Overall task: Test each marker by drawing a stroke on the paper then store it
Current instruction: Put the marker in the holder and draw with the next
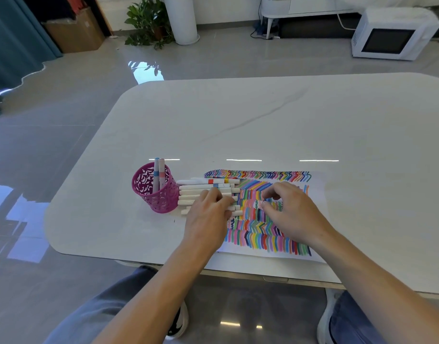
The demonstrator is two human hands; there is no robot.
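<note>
A sheet of paper [315,184] covered with coloured strokes lies on the white table [263,120]. Several white markers [203,187] lie side by side in a row at the paper's left edge. A pink perforated pen cup [161,197] stands left of the row, with two markers [159,175] upright in it. My left hand [208,214] rests on the near part of the row, fingers curled around one marker. My right hand [290,212] hovers over the paper, thumb and fingertips pinching a small white piece [257,204] that looks like that marker's cap end.
The table's near edge runs just below the paper, with my knees under it. Beyond the table on the floor are a potted plant [149,23], a cardboard box [74,31] and a white microwave [392,36].
</note>
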